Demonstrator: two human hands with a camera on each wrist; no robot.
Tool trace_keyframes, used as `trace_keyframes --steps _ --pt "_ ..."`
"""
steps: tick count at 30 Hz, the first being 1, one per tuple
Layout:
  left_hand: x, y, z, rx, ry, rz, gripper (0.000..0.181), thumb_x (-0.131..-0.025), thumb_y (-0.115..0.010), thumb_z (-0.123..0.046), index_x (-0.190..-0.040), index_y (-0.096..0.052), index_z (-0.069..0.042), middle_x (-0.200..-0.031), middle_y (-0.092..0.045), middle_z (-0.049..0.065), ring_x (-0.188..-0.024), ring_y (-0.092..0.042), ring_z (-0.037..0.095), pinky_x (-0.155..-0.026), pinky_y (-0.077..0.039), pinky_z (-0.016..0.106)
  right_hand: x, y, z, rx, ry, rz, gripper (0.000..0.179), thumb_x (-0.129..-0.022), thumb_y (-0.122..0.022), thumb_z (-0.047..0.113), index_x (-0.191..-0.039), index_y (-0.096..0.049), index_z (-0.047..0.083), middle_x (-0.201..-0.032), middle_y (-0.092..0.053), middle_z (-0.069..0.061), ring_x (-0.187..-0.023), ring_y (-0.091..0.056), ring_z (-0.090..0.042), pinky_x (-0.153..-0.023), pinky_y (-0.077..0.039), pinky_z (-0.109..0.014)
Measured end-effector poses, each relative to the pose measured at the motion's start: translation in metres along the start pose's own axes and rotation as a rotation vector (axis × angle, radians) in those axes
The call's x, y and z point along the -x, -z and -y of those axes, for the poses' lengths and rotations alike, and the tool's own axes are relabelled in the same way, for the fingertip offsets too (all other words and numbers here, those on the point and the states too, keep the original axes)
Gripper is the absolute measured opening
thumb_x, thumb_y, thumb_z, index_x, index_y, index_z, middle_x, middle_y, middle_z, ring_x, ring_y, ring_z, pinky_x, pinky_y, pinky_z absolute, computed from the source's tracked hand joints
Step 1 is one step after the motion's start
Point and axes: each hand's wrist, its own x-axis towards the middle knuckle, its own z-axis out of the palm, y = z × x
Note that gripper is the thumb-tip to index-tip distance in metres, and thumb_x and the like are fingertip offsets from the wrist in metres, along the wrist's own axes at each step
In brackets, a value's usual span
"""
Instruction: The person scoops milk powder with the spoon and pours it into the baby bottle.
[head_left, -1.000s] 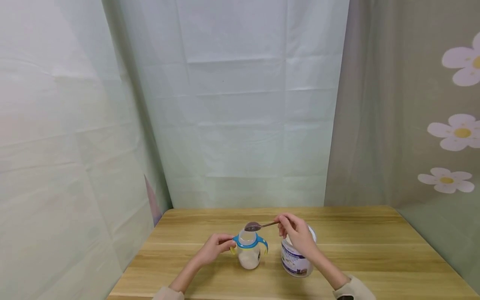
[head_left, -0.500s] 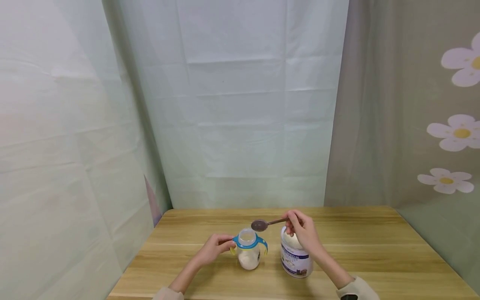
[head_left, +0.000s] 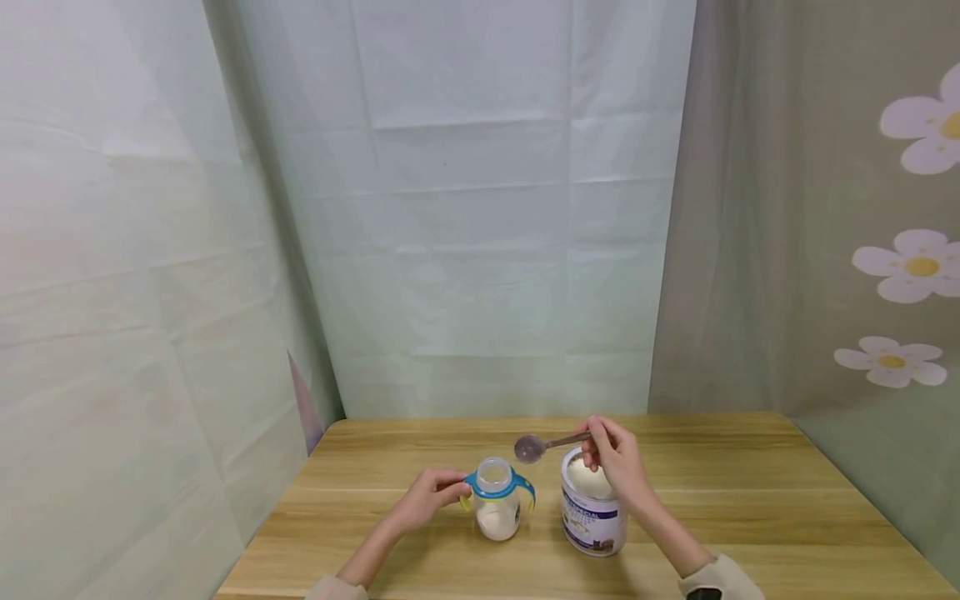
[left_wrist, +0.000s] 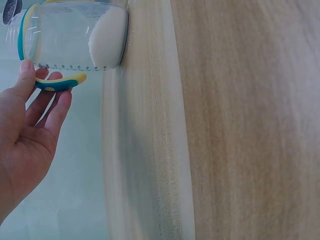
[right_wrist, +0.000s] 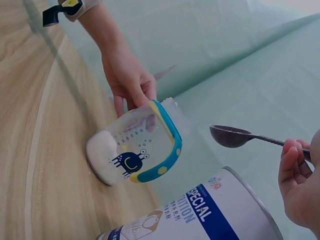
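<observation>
1. Head view: I have the bottle (head_left: 498, 515) upright on the wooden table (head_left: 712, 492), mouth uncovered, pale powder at its bottom. The left hand (head_left: 423, 502) holds it by its left side, I judge to steady a light vessel without covering the mouth.
2. Same view: the right hand (head_left: 615, 458) pinches the spoon (head_left: 529, 449) by its handle end, the bowl up and to the right of the bottle's mouth. That long grip probably suits reaching a narrow neck. The tin (head_left: 592, 525), lidless, stands just right of the bottle, I think to keep the carry short; the right hand overhangs its rim, hiding part of the powder inside. Behind the bottle hangs the pale cloth (head_left: 465, 275); farther right, it carries printed flowers (head_left: 922, 267).
3. Left wrist view: I see the thumb against the bottle's collar and fingers curled round the side handle (left_wrist: 57, 85), so the hand is grasping it. The frame cuts off the bottle's far side, and only the spoon's bowl shows past its neck.
4. Right wrist view: the free handle (right_wrist: 161, 170) sticks out from the bottle toward the tin, a possible snag for a low pass. The spoon looks nearly bare, though its inside is too dim to be sure.
</observation>
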Motion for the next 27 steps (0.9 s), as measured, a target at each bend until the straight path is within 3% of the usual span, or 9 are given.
trace_keyframes --steps 15,27 --pt "0.000 0.000 0.002 -0.002 -0.002 0.001 0.025 -0.097 -0.056 -0.018 -0.113 -0.070 -0.004 -0.105 -0.070 0.017 -0.092 -0.063 0.009 -0.086 -0.056 0.028 -0.001 0.010 0.006 -0.073 -0.027 -0.116 0.039 -0.105 -0.042 0.023 -0.094 -0.058 -0.010 -0.063 -0.053 0.002 -0.051 -0.048 -0.005 -0.046 -0.041 -0.015" --pt "-0.001 0.000 0.002 0.007 0.001 -0.001 0.026 -0.097 -0.056 -0.020 -0.114 -0.069 -0.005 -0.106 -0.070 0.015 -0.092 -0.064 0.010 -0.087 -0.056 0.028 -0.003 0.020 0.005 -0.083 -0.067 -0.161 0.042 -0.106 -0.039 0.024 -0.091 -0.058 -0.010 -0.062 -0.052 0.003 -0.048 -0.046 -0.006 -0.043 -0.039 -0.017"
